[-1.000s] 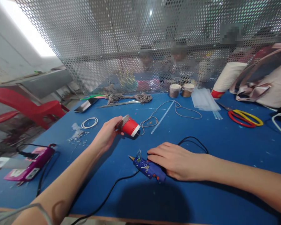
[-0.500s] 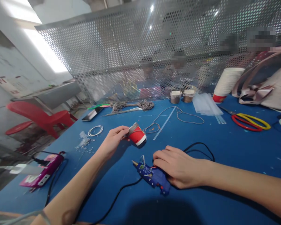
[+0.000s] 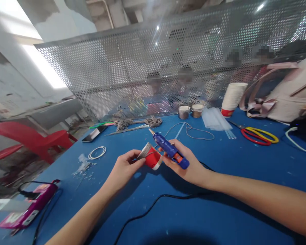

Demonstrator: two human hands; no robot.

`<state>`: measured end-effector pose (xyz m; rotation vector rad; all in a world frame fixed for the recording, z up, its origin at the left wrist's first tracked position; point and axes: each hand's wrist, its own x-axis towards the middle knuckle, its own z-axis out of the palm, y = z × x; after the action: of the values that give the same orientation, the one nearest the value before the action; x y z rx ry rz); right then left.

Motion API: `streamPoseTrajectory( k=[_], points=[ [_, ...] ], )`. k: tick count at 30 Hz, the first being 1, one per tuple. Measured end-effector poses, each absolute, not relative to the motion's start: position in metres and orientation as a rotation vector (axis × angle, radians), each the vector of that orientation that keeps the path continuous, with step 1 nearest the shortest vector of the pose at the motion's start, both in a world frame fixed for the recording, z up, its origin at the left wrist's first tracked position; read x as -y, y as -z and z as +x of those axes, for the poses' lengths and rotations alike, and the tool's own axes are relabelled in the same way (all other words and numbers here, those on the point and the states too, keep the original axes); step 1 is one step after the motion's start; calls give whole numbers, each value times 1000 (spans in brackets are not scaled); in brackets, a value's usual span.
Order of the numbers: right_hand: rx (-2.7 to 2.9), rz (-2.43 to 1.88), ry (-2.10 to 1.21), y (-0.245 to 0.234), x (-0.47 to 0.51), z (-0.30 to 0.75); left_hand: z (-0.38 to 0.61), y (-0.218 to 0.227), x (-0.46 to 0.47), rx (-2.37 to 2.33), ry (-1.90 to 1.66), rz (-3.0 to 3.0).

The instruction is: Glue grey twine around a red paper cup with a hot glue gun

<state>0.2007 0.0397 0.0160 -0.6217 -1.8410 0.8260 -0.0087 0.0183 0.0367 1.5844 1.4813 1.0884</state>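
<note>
My left hand pinches a small red paper cup by its base, which is wrapped in grey twine, and holds it on its side above the blue table. My right hand is closed round a blue hot glue gun, lifted off the table, its nozzle pointing up and away to the left, just above the cup. The gun's black cord trails toward the near edge.
A pink power strip lies at the near left. A white ring, a phone, twine bundles, glue sticks, stacked cups, red and yellow scissors and a bag sit farther back. People sit behind the mesh screen.
My right hand has picked the glue gun up off the table and brought it to the cup. My left hand has drawn the cup slightly nearer.
</note>
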Motion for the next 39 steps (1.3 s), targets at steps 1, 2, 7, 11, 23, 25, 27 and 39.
streamPoseTrajectory(
  k=[1,2,7,11,23,25,27,39],
  points=[
    [1856,-613,-812,-15,-41,199,-6,-37,-16,-1477,-1075,1581],
    [1871,-610,-802,-15,-42,198,-3,-37,-15,-1473,-1060,1578],
    [1887,-634,-793,-7,-45,199,4,-39,-9,-1457,-1038,1542],
    [1883,-662,-775,-1,-49,199,4,-37,-7,-1420,-1038,1534],
    [1828,-566,-933,0,-18,191,9,-25,-7,-1509,-1280,1531],
    [1885,-503,-941,2,-12,194,8,-24,-7,-1468,-1331,1492],
    [1926,-420,-926,0,-7,199,5,-24,-8,-1454,-1387,1459],
    [1931,-789,-823,-16,-30,206,-3,-25,-15,-1623,-1505,1591]
  ],
)
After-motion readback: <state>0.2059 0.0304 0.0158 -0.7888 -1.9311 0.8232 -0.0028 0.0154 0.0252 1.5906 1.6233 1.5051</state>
